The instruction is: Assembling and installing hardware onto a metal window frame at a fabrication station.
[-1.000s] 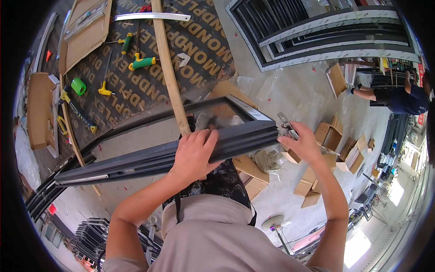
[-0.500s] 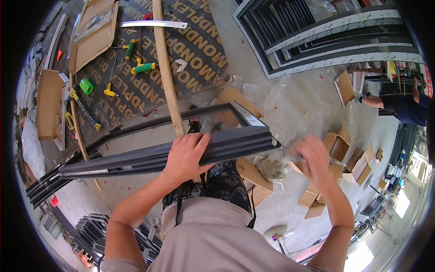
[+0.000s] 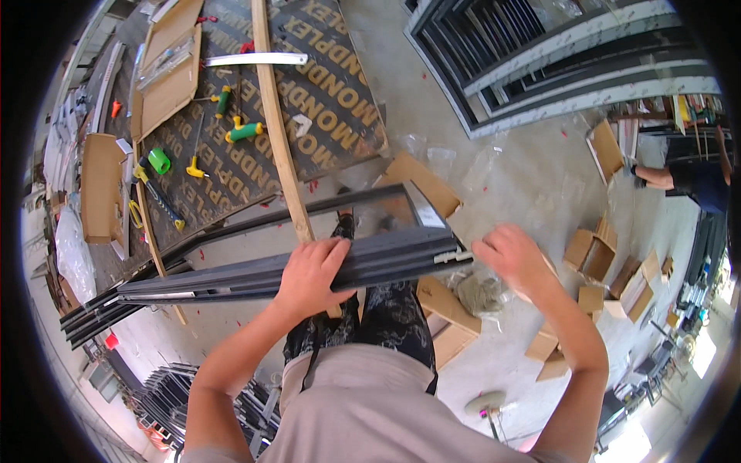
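A black window frame [image 3: 255,279] lies tilted across in front of my body, resting on wooden strips. My left hand [image 3: 310,279] is closed over its near rail, fingers on top and thumb on the near side. A small pale slotted fitting [image 3: 452,256] sits at the rail's right end. Beside that end, my right hand [image 3: 513,258] is closed with fingers curled, its fingertips right by the fitting's outer tip. What those fingers hold, if anything, is hidden. One wooden strip [image 3: 279,147] runs from the far board to beneath the frame, by my left hand.
On the printed board [image 3: 324,116] lie a green-handled tool [image 3: 245,133], a yellow-handled hex key [image 3: 196,168], a hammer [image 3: 160,197] and green tape [image 3: 159,160]. Large frames [image 3: 540,85] stand far right, near another person [image 3: 695,181]. Cardboard boxes [image 3: 591,251] lie on the floor.
My right hand, blurred before, has moved slightly left to the rail's right end. The pale fitting now shows there. My left hand stays on the frame; the whole view has shifted a little.
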{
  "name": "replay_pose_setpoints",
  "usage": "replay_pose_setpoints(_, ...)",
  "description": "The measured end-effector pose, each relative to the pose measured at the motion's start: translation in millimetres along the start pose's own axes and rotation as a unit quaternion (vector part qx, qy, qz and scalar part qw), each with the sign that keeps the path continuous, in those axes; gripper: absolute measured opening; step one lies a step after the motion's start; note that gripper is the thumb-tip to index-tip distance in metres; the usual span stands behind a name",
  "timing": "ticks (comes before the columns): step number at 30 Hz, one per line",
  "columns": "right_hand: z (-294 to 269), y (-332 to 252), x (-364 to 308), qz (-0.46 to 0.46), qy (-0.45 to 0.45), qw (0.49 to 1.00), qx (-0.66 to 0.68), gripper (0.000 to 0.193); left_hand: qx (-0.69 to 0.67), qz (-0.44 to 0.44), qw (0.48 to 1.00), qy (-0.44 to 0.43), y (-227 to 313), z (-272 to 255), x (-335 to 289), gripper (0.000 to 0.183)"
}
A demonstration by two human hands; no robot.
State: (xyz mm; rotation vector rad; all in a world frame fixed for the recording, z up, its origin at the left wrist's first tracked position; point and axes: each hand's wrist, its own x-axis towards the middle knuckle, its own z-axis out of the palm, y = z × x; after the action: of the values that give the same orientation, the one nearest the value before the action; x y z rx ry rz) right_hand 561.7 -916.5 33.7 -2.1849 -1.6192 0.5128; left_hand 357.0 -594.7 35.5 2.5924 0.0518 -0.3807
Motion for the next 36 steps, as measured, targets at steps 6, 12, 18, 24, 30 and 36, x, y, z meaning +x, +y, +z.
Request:
replay_pose_setpoints(6,-11,2,5,-0.044,0.13,0.99,0.026,0.027,0.003,0.003,1.0,-0.012,0,0,-2,0.084)
replay_pose_setpoints(12,-12,15,13,-0.054,0.114,0.991,0.044,0.032,0.004,0.011,1.0,-0.011,-2,3,-3,0.085)
replay_pose_setpoints(18,18,29,-3,-0.078,0.057,0.995,0.011,0.04,0.007,0.004,1.0,-0.001,-1,2,3,0.087)
replay_pose_setpoints(24,5,9,1,-0.091,0.187,0.976,0.06,0.049,0.01,-0.005,1.0,-0.018,3,-2,-8,0.087)
replay_pose_setpoints(30,24,40,5,-0.099,0.079,0.992,-0.018,0.045,0.014,-0.007,1.0,-0.02,-2,-1,9,0.087)
replay_pose_setpoints(36,22,31,-2,-0.08,0.09,0.993,-0.009,0.039,0.015,-0.008,0.999,-0.034,5,-2,2,0.087)
